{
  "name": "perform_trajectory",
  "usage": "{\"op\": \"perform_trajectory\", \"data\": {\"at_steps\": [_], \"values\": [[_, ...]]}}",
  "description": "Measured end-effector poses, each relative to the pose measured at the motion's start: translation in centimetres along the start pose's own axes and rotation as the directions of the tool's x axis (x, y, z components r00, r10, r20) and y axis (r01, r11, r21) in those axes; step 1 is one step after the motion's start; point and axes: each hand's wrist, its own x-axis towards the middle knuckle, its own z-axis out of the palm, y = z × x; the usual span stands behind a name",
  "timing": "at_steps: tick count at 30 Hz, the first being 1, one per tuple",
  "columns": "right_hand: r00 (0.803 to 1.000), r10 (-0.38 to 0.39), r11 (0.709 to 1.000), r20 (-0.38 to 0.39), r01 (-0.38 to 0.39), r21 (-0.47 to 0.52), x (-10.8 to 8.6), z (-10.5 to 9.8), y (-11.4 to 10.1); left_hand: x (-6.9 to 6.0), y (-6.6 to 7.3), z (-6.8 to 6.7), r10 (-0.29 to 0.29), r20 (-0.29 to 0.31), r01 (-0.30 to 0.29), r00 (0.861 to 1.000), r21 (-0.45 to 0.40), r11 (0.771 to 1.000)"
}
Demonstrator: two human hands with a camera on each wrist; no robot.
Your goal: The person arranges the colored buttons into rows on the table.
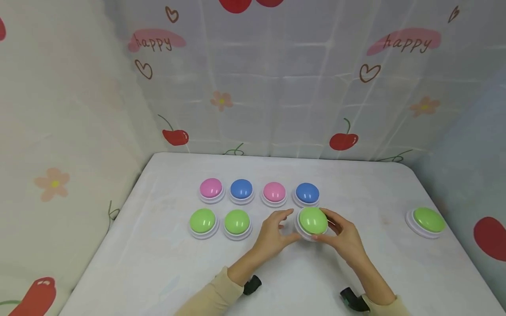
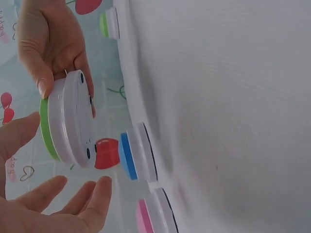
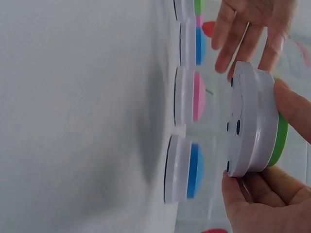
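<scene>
My right hand [image 1: 345,237] grips a green push button [image 1: 313,220] with a white round base by its rim, thumb on the near side. Both wrist views show that button [image 2: 68,121] lifted off the table, its underside with small dark feet exposed. Beside it, on the left, my left hand [image 1: 272,235] has its fingers spread; a gap shows between them and the base in the left wrist view. Just behind the held button sits a blue button [image 1: 307,193], with a pink button [image 1: 274,192] to its left.
Further left in the back row stand another blue button [image 1: 241,190] and a magenta one [image 1: 211,188]. Two green buttons, one at the left [image 1: 202,221] and one beside it [image 1: 236,222], form the front row. Another green button [image 1: 428,220] lies near the white table's [image 1: 158,263] right edge.
</scene>
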Motion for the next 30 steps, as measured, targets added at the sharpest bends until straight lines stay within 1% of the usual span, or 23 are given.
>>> {"op": "perform_trajectory", "data": {"at_steps": [3, 6, 9, 13, 17, 20, 30], "values": [[0.999, -0.026, 1.000, 0.040, 0.026, -0.009, 0.7, 1.4, -0.8, -0.1, -0.4, -0.5, 0.011, -0.026, -0.012, 1.000, -0.013, 1.000], [0.996, -0.049, 0.999, 0.079, 0.049, 0.002, 1.4, 2.6, -1.2, -0.3, -0.9, -1.0, 0.006, -0.052, -0.007, 0.999, -0.014, 1.000], [0.991, -0.082, 0.997, 0.110, 0.080, 0.020, 2.0, 3.6, -1.4, -0.6, -1.5, -1.5, -0.017, -0.087, 0.016, 0.996, -0.017, 1.000], [0.984, -0.110, 0.994, 0.141, 0.107, 0.026, 2.8, 4.8, -1.3, -0.9, -2.0, -1.9, -0.071, -0.134, 0.069, 0.988, -0.018, 0.997], [0.979, -0.104, 0.995, 0.176, 0.100, 0.030, 3.4, 5.8, -1.1, -1.0, -2.5, -2.1, -0.118, -0.157, 0.121, 0.981, 0.009, 0.993], [0.976, -0.102, 0.995, 0.195, 0.099, 0.023, 3.8, 6.3, -0.8, -1.0, -2.6, -2.2, -0.152, -0.161, 0.159, 0.975, 0.031, 0.987], [0.971, -0.070, 0.996, 0.230, 0.079, -0.032, 4.7, 7.4, -0.7, -0.8, -2.9, -2.3, -0.199, -0.192, 0.224, 0.961, 0.121, 0.967]]}}
